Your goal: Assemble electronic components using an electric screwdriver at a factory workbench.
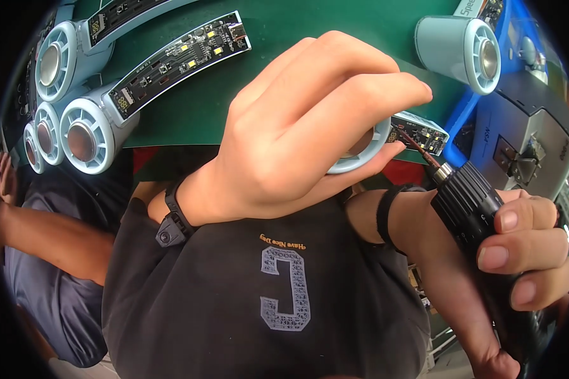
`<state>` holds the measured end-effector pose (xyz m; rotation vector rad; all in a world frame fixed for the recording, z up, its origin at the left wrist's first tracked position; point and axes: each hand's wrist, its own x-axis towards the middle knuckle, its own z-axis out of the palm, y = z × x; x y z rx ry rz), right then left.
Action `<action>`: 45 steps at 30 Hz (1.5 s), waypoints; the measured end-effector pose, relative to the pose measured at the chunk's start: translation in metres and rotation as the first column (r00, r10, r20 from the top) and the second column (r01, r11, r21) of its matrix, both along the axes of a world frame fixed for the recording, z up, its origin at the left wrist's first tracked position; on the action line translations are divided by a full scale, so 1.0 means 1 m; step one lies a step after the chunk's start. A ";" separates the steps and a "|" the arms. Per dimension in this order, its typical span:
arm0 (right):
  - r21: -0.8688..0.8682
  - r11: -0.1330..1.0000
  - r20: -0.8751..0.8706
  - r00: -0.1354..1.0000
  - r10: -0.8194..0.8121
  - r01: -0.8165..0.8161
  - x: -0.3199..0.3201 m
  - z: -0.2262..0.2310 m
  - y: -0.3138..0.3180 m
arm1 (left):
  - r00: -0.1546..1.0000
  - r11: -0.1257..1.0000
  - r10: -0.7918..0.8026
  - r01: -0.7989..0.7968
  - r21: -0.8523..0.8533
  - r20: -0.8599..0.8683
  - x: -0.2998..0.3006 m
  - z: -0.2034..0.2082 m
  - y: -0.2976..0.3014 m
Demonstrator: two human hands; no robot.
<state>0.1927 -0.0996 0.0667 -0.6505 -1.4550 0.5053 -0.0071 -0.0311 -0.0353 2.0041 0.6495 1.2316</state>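
My left hand (265, 132) is closed around a light-blue round housing (362, 165), most of which is hidden behind the fingers. From this housing a curved handle with a black circuit board (431, 137) sticks out to the right. My right hand (528, 252) grips a black electric screwdriver (466, 196) with a ribbed collar. Its thin bit (417, 147) points up and left at the end of the board beside the housing. Whether the tip sits on a screw I cannot tell.
Several similar light-blue housings (85, 136) stand at the left, one with its curved circuit board (180, 63) exposed. Another housing (455, 54) lies at the upper right on the green mat (297, 19). Beyond are a blue tray (455, 148) and a grey box (518, 132). Another person's forearm (57, 243) shows at left.
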 end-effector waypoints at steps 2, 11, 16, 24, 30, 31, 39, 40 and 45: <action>-0.015 1.000 0.016 1.000 0.020 -0.020 0.001 -0.008 0.006 | 1.000 1.000 -0.023 0.023 -0.004 0.009 0.001 0.000 0.001; -0.079 0.988 0.070 0.987 0.142 -0.136 0.007 -0.012 0.018 | 0.998 0.997 -0.036 0.040 -0.069 0.051 0.008 0.003 -0.001; -0.110 0.971 0.099 0.969 0.225 -0.214 0.002 -0.014 0.029 | 0.997 0.996 -0.009 0.015 -0.091 0.071 0.008 -0.001 -0.003; -0.099 0.995 -0.128 0.992 0.020 -0.033 -0.041 -0.023 0.038 | 0.989 0.992 -0.081 0.092 -0.086 0.128 0.006 0.011 -0.001; 0.187 0.849 -0.201 0.865 -0.459 0.494 -0.009 0.025 0.016 | 1.000 0.996 0.011 -0.009 -0.084 0.021 0.005 0.020 -0.005; 0.247 0.787 -0.215 0.824 -0.524 0.565 0.000 0.030 0.006 | 1.000 0.997 0.012 -0.010 -0.078 0.020 0.006 0.019 -0.007; 0.209 0.600 -0.071 0.624 -0.778 0.772 0.098 0.051 -0.006 | 0.999 1.000 0.014 -0.015 -0.022 -0.036 0.014 0.024 -0.010; 0.168 0.584 -0.053 0.599 -0.799 0.794 0.098 0.045 0.001 | 0.999 1.000 0.023 -0.024 -0.016 -0.041 0.015 0.022 -0.010; -0.019 0.604 0.072 0.604 -0.794 0.797 0.105 0.033 0.010 | 0.996 0.999 0.043 -0.042 0.006 -0.078 0.014 0.021 -0.009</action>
